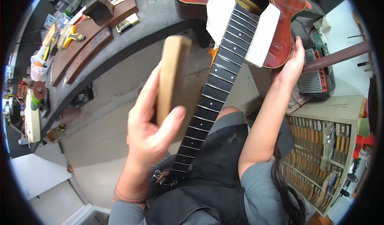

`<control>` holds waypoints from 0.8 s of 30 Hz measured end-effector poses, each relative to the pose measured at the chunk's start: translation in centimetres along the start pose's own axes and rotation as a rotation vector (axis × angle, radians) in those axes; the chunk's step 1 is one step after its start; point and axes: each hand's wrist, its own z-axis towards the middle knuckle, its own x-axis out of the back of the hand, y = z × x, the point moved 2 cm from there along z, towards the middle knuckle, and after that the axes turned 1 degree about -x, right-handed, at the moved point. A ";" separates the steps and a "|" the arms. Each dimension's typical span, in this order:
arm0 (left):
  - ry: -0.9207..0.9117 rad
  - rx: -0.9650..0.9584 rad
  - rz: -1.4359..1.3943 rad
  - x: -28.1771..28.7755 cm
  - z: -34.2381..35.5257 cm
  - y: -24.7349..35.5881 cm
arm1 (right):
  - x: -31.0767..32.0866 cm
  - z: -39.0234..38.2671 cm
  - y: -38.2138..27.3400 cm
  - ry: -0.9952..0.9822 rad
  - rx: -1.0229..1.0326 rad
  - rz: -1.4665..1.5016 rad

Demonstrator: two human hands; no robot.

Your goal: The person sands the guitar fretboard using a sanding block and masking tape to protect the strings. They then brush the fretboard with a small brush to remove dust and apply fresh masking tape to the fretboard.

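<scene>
A red acoustic guitar (289,9) without strings lies with its body at the top of the view and its neck slanting down to my lap. Its dark fretboard (216,79) has metal frets and pale dots. White protective sheets (263,36) cover the top on both sides of the fretboard's end. My left hand (149,123) grips a light wooden block (170,71), raised left of the neck and apart from it. My right hand (291,63) rests against the side of the guitar body, fingers stretched out. The headstock (164,178) is near my black apron.
A curved grey workbench (154,9) runs along the left, bearing dark wooden forms (90,37), a yellow-handled tool (73,36) and several small items. On the right stand a cabinet (320,105) of wood-handled tools and a red-and-grey box with a perforated front (316,83).
</scene>
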 end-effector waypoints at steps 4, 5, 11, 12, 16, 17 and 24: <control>-0.020 -0.215 0.358 -3.2 3.5 0.1 | -2.2 0.7 -0.1 -0.199 -0.161 0.174; -0.005 -0.214 0.455 -4.0 3.9 0.3 | -2.0 0.8 0.1 -0.232 -0.137 0.177; 0.002 -0.365 0.695 -6.0 5.1 0.1 | -1.6 0.7 0.5 -0.355 -0.152 0.179; 0.007 -0.389 0.718 -6.1 5.1 0.2 | -1.6 0.7 0.4 -0.346 -0.142 0.170; 0.058 -0.417 0.751 -6.0 5.2 -0.3 | -1.6 0.7 0.6 -0.357 -0.104 0.124; 0.061 -0.417 0.768 -6.2 5.3 -0.2 | -1.7 0.7 0.4 -0.377 -0.089 0.113; 0.032 -0.291 0.859 -7.2 5.6 0.5 | -1.5 0.8 -0.2 -0.342 -0.082 0.026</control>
